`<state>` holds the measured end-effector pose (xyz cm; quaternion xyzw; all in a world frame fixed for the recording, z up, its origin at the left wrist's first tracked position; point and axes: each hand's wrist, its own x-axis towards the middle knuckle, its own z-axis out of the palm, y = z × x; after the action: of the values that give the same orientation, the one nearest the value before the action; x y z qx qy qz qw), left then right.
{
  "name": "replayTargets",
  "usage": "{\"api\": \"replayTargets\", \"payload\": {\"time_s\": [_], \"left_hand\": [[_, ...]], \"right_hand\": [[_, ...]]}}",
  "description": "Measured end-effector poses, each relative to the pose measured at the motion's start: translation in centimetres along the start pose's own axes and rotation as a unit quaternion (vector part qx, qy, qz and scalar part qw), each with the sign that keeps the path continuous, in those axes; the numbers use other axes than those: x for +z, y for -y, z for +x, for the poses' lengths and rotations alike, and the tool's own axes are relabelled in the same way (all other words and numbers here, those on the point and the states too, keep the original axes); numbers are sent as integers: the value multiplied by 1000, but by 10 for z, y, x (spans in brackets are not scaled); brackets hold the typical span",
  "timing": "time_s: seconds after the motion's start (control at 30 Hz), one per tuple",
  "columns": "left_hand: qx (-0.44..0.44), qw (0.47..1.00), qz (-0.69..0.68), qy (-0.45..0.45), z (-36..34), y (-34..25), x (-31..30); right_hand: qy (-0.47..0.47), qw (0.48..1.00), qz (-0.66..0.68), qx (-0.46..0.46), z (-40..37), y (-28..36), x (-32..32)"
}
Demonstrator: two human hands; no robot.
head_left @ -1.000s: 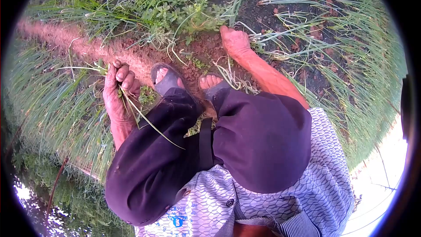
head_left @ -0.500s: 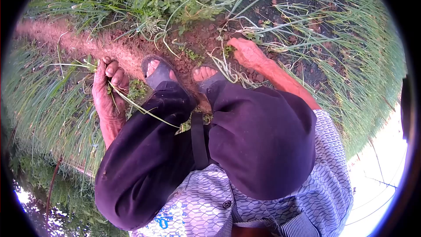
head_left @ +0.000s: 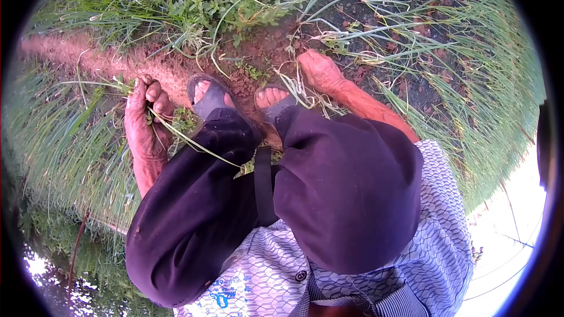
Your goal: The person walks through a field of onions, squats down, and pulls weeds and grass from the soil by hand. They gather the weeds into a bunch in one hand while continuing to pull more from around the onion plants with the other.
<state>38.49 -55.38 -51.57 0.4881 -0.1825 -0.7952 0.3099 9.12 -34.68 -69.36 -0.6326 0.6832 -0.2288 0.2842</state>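
My left hand point(head_left: 145, 120) is closed around a small bunch of pulled weeds point(head_left: 200, 145). Their thin green stems stick out on both sides of the fist, one reaching toward my knee. Low over the soil in front of my feet, my right hand point(head_left: 321, 71) is curled shut with its knuckles up. Whatever its fingers grip is hidden. Pale, limp leaves point(head_left: 301, 93) lie right beside it, and slender onion-like plants point(head_left: 376, 6) grow just beyond.
My sandalled feet point(head_left: 214, 97) stand on a reddish dirt strip point(head_left: 106, 53). Leafy green weeds point(head_left: 235, 9) grow ahead of them. Dense rows of thin upright leaves point(head_left: 64, 141) fill both sides. My bent knees point(head_left: 352, 188) rise between my arms.
My right hand has shifted slightly left, nearer my body, and its fingers are now tucked in more. The left hand keeps its bunch, almost unmoved.
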Motion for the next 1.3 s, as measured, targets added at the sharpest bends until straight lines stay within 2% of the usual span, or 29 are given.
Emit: {"api": "replayTargets", "payload": {"time_s": [0.17, 0.2, 0.27, 0.3, 0.4, 0.43, 0.47, 0.53, 0.57, 0.7, 0.8, 0.83, 0.87, 0.93, 0.97, 1.07, 1.1, 1.2, 1.3], "left_hand": [[-6, 1000, 4, 4, 2, 1, -2], [-6, 1000, 4, 4, 2, 1, -3], [-7, 1000, 9, 1, 4, 1, -4], [-8, 1000, 15, -10, 5, 2, -4], [-18, 1000, 12, -1, 5, 3, -4], [-20, 1000, 7, 9, 6, 3, -4], [-18, 1000, 8, 9, 6, 3, -4], [-15, 1000, 9, 6, 6, 2, -4], [-12, 1000, 15, 2, 6, 2, -3], [-10, 1000, 17, -13, 5, 2, -5], [-15, 1000, 13, -11, 6, 3, -11], [-15, 1000, 13, -11, 6, 3, -13], [-17, 1000, 12, -12, 5, 3, -14], [-18, 1000, 8, -12, 6, 3, -14], [-16, 1000, 8, -12, 6, 3, -14], [-12, 1000, 7, -19, 6, 3, -17], [-14, 1000, 7, -21, 6, 4, -18], [-20, 1000, 6, -19, 9, 7, -16], [-25, 1000, 11, -14, 9, 7, -15]], "right_hand": [[-106, 969, 100, 201, -28, 6, -9], [-115, 928, 198, 294, -44, -1, -1], [-127, 793, 380, 459, -70, -14, 11], [-170, 786, 404, 437, -78, -15, 13], [-165, 805, 356, 446, -62, 2, 3], [-120, 886, 215, 392, -51, 12, -9], [-128, 935, 118, 308, -40, 17, -18], [-134, 979, -84, 127, -23, 18, -28], [-59, 975, -91, 193, -26, 10, -23], [75, 937, -126, 316, -17, 2, -16], [119, 946, -83, 289, -8, -6, -31], [141, 950, -33, 275, -9, -15, -30], [169, 937, 64, 299, -12, -23, -29], [217, 880, 253, 338, -10, -26, -34], [216, 856, 258, 393, -6, -27, -34], [238, 913, -5, 331, 0, -12, -38], [240, 913, -66, 324, 11, 22, -57], [187, 935, -145, 263, 6, 27, -50], [234, 917, -120, 299, 13, 29, -42]]}}
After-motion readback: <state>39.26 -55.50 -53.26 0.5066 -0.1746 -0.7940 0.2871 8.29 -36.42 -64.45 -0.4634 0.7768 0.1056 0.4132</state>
